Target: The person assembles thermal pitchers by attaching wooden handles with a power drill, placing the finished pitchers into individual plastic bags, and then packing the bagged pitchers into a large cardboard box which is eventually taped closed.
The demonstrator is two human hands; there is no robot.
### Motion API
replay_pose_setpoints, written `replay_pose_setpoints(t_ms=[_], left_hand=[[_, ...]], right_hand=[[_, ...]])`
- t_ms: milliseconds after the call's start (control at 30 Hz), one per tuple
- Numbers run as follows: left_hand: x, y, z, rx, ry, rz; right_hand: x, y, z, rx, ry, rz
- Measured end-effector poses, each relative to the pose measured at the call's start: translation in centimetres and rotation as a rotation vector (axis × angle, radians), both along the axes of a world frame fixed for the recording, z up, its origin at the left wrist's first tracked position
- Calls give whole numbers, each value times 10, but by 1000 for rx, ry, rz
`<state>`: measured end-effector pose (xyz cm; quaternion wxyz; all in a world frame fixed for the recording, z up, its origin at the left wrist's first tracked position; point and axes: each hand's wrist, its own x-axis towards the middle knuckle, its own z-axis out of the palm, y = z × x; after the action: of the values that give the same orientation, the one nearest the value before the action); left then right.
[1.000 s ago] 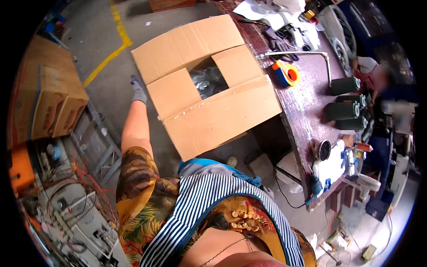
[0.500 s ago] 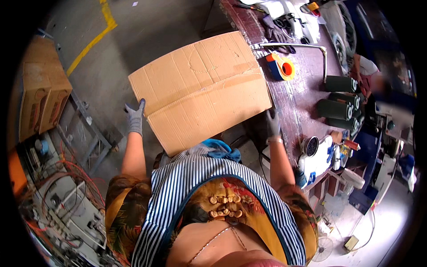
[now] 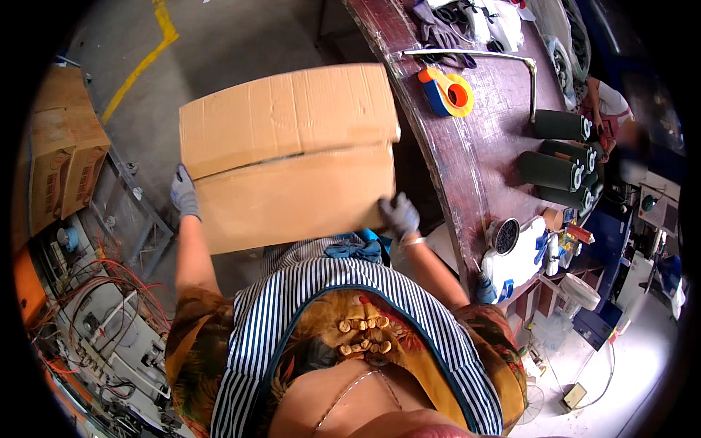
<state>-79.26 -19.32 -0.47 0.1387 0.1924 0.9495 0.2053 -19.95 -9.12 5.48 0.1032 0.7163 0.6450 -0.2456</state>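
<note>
A large brown cardboard box is in front of my body, its two top flaps meeting at a seam that shows a narrow dark gap. My left hand, in a grey glove, grips the box's left side with the fingers along the edge. On the opposite side my right hand, also gloved in grey, presses on the lower right corner. The box's underside and whatever it rests on are hidden. A blue-and-orange tape dispenser with yellow tape sits on the table to the right of the box.
The dark red table curves along the right, bearing a metal bar, dark green cylinders and a round container. Brown cartons stand at left beside a metal frame. Another person is at far right.
The box has shifted left, away from the table, and turned to lie straighter before me. Both hands moved left with it; the right now touches its corner. The flap seam has parted slightly.
</note>
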Motion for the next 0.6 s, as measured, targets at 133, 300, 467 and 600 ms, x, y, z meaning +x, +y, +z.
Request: replay_pose_setpoints(t_ms=[133,300,467,600], left_hand=[[-25,-6,-15,-22,84,-98],[7,7,8,359,-109,-153],[3,35,24,-275,225,-19],[-9,-2,3,62,101,3]], right_hand=[[13,-53,9,-459,213,99],[54,116,20,936,-51,341],[38,294,14,666,-173,306],[7,315,7,427,-363,260]])
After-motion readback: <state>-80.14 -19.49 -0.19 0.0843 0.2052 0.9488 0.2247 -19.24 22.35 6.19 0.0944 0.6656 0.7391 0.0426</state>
